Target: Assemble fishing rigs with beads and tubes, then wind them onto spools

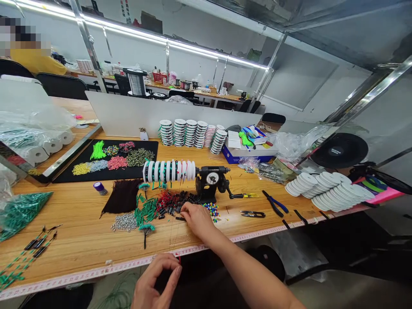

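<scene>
My right hand reaches over the wooden table, fingers curled down into a pile of small black and red parts. My left hand hovers at the table's front edge, thumb and fingers pinched on a thin line with a tiny red piece. Behind the pile stands a black hand-crank winder holding a row of white spools. Green tubes, silver pieces and coloured beads lie close around my right hand.
A black mat bears sorted bead heaps. Stacked spools, a blue box, pliers, snips, white discs and a black fan stand to the right. A green bag lies left. A person in yellow sits far back.
</scene>
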Demonstrator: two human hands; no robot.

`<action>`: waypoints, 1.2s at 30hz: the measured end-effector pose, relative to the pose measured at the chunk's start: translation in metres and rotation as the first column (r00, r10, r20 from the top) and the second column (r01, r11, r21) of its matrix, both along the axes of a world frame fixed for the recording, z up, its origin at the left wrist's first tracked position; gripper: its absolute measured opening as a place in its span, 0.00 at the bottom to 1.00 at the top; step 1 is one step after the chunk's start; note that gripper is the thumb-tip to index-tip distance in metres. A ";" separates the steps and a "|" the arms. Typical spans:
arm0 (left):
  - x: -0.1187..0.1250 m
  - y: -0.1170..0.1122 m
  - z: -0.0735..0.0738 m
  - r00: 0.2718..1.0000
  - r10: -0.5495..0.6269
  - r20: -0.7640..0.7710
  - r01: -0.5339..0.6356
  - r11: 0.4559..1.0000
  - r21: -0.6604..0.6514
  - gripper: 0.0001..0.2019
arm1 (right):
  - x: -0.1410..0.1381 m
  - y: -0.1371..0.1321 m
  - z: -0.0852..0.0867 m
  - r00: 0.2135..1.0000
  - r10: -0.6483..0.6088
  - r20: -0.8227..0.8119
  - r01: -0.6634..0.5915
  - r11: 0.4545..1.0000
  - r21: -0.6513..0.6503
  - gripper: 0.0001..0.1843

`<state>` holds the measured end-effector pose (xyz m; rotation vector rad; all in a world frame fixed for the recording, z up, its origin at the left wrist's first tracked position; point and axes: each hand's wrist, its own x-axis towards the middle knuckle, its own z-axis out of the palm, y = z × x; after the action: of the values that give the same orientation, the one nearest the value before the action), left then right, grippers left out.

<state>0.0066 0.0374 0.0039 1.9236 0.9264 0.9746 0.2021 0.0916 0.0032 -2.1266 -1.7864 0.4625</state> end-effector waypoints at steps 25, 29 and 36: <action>0.028 0.004 0.017 0.998 -0.056 -0.035 0.051 0.989 -0.138 0.10 | 0.031 -0.076 0.016 0.281 -0.010 -0.960 0.192 0.980 0.046 0.18; 0.031 0.001 0.023 0.998 -0.057 -0.036 0.051 0.987 -0.153 0.10 | 0.022 -0.086 0.036 0.345 0.043 -0.938 0.163 0.981 0.104 0.18; 0.037 0.004 0.036 0.998 -0.069 0.008 0.070 0.995 -0.076 0.07 | 0.016 -0.089 0.048 0.312 0.108 -0.944 0.101 0.984 0.145 0.18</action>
<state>0.0437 0.0410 0.0395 1.8759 0.8755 0.8912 0.2181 0.0025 0.0514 -1.1511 -0.9998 1.2060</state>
